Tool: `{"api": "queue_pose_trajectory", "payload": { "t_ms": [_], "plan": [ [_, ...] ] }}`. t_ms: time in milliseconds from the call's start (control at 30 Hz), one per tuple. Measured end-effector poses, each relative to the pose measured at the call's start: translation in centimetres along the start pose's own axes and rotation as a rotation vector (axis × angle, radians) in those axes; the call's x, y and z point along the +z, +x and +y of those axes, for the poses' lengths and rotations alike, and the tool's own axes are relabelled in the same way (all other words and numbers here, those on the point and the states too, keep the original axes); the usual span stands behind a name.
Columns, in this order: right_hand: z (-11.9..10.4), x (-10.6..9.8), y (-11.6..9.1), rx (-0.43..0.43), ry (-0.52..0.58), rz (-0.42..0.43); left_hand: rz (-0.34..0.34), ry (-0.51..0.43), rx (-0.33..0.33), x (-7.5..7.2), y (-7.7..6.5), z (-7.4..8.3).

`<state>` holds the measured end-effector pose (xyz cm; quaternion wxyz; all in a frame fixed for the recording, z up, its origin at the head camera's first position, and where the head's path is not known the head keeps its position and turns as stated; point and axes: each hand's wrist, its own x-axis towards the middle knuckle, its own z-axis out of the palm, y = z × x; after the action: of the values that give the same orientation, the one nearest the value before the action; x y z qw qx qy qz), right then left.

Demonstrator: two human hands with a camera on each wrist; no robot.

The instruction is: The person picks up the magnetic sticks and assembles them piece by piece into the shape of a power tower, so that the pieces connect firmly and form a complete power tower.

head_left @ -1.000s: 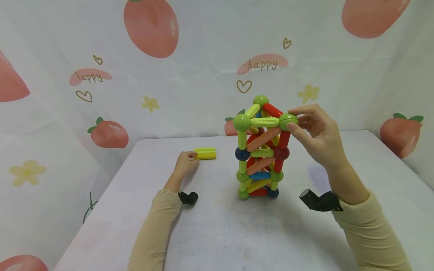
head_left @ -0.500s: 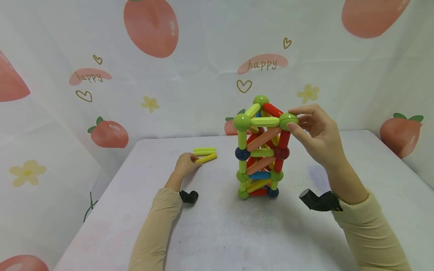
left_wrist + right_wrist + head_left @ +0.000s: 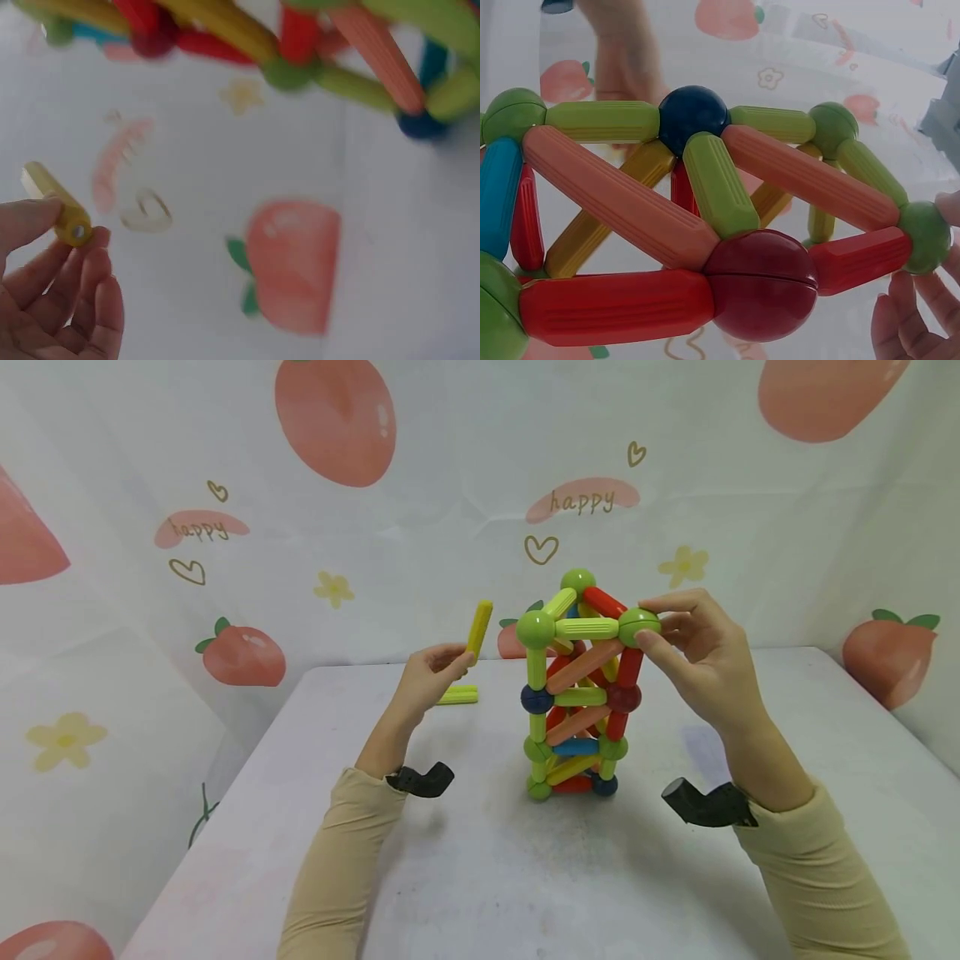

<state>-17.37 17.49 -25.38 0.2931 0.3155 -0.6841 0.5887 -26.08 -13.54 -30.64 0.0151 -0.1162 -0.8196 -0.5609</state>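
A tall tower of coloured rods and balls [image 3: 581,698] stands upright on the table. At its top right corner, my right hand [image 3: 705,656] holds a green ball [image 3: 640,627] between thumb and fingers; the right wrist view shows this green ball [image 3: 925,237] with fingertips around it. Left of the tower, my left hand [image 3: 431,681] is raised and pinches a yellow rod [image 3: 480,631], which points upward. In the left wrist view the yellow rod [image 3: 57,202] shows a round metallic dot on its end, thumb on one side and fingers on the other.
Light green rods [image 3: 459,695] lie on the white table [image 3: 465,877] behind my left hand, partly hidden by it. A white cloth backdrop [image 3: 450,527] printed with fruit and flowers hangs behind the table.
My left hand has drawn the yellow rod away from the green rods, then lifted it off the table and tipped it upward. My right hand and the tower have stayed in place.
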Motion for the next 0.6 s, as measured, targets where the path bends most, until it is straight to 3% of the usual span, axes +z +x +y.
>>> {"api": "queue_pose_trajectory", "payload": {
  "t_ms": [267, 400, 600],
  "plan": [
    [-0.1, 0.1, 0.0, 0.008, 0.011, 0.006, 0.041, -0.248, 0.263, 1.3, -1.8, 6.8],
    [-0.1, 0.1, 0.0, 0.008, 0.016, 0.007, 0.04, -0.316, 0.328, 2.0, -2.4, 9.1],
    [-0.2, 0.2, 0.0, 0.019, 0.028, 0.012, 0.002, -0.322, 0.39, 3.3, -2.9, 11.4]
  ]
}}
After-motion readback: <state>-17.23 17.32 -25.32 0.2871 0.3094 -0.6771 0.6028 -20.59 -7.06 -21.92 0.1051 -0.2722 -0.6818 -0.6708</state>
